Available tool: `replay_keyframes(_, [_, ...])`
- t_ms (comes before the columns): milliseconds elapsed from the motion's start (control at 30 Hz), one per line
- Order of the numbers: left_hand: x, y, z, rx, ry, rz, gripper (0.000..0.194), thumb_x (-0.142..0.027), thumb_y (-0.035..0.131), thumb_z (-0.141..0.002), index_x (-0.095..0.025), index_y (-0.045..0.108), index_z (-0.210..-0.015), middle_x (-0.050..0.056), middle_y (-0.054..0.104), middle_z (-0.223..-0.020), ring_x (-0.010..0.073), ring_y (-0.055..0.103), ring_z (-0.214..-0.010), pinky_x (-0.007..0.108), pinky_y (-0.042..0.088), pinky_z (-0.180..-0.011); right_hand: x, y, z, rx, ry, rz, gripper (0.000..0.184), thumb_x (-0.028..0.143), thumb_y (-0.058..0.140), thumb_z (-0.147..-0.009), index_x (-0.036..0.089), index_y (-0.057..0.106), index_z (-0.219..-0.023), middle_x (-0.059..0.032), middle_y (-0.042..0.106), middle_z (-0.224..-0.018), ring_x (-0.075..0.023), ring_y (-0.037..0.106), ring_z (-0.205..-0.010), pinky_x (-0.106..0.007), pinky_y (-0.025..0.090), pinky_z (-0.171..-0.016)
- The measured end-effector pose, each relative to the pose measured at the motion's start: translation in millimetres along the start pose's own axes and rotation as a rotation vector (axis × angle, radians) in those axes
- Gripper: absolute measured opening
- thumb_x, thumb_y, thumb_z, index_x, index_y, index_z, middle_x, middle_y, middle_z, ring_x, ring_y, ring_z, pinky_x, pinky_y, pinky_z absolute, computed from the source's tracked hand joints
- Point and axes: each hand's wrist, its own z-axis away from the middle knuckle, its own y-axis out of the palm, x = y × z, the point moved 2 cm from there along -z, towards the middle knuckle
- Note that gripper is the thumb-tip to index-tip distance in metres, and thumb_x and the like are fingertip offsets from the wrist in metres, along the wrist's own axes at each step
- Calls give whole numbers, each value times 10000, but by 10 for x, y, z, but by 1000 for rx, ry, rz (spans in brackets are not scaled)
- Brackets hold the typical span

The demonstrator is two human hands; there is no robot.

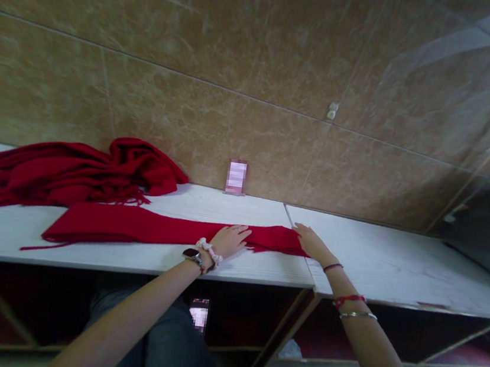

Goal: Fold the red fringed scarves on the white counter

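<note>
A white tabletop (207,202) carries a folded red cloth (154,229) beside rumpled red fabric (76,172).

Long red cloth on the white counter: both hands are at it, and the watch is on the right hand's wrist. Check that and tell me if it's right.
No: the head view shows the watch on the wrist of the left hand, not the right hand. Both are indeed at the long red cloth on the white counter.

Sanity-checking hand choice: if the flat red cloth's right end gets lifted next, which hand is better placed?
Probably the right hand: it is at that end of the flat red cloth. The left hand rests farther in along the cloth, so it seems better placed to steady it.
</note>
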Motion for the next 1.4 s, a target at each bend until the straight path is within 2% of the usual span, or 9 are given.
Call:
replay_keyframes(133, [148,32,58,-17,8,-21,388,-154,364,-857,-169,488,-1224,78,469,-1305,173,463,-1162,332,381,-966,217,35,-60,-3,-75,-172,398,221,361,-873,187,475,-1253,-91,473,-1301,-195,418,-1206,-402,332,-1004])
replay_keyframes(300, [528,21,213,58,60,-4,433,-65,359,-809,-130,499,-1213,95,492,-1280,150,434,-1194,307,332,-1018,271,199,75,-15,-45,-208,398,252,329,-896,224,446,-1275,-61,457,-1319,-187,401,-1218,-434,311,-1008])
replay_keyframes(467, [901,-96,491,99,83,18,390,-144,350,-857,-170,497,-1217,64,485,-1289,153,409,-1214,332,330,-1017,210,257,99,-127,-11,-263,365,246,349,-889,172,533,-1195,-86,543,-1231,-184,462,-1165,-407,329,-1006])
replay_keyframes(667, [1069,-152,768,43,75,-6,363,-185,331,-874,-196,546,-1167,42,558,-1214,148,484,-1142,326,370,-991,262,191,133,-179,-31,-288,350,297,436,-859,184,552,-1170,-96,560,-1207,-211,488,-1136,-421,357,-982])
replay_keyframes(767, [1044,-200,803,-13,53,-61,349,-236,356,-879,-193,547,-1167,66,569,-1195,168,512,-1104,343,402,-958,338,113,187,-206,-118,-293,416,363,537,-802,202,539,-1185,-94,537,-1235,-230,452,-1170,-427,356,-980])
replay_keyframes(867, [910,-257,737,-27,92,-80,344,-290,418,-865,-212,535,-1179,69,558,-1203,182,501,-1110,357,399,-951,381,82,204,-231,-161,-323,334,333,541,-802,220,598,-1111,-78,572,-1191,-222,483,-1136,-417,367,-974])
replay_keyframes(1033, [494,-223,388,6,197,-58,366,-298,442,-864,-196,495,-1212,73,539,-1219,170,493,-1111,332,396,-944,328,162,166,-243,-145,-343,267,249,450,-849,203,641,-1030,-69,642,-1069,-205,556,-1031,-391,413,-935])
replay_keyframes(1167, [246,-116,138,38,257,-57,301,-223,432,-871,-166,548,-1142,71,592,-1130,166,540,-1037,304,432,-894,292,207,165,-228,-175,-252,278,199,412,-856,176,634,-1022,-94,640,-1059,-212,562,-1017,-391,413,-928])
replay_keyframes(1400, [296,-115,165,-72,216,-134,301,-80,396,-851,-176,587,-1063,71,611,-1003,162,558,-952,294,467,-826,331,150,178,-298,-85,-233,251,142,391,-839,181,628,-912,-96,655,-939,-207,592,-911,-369,445,-855])
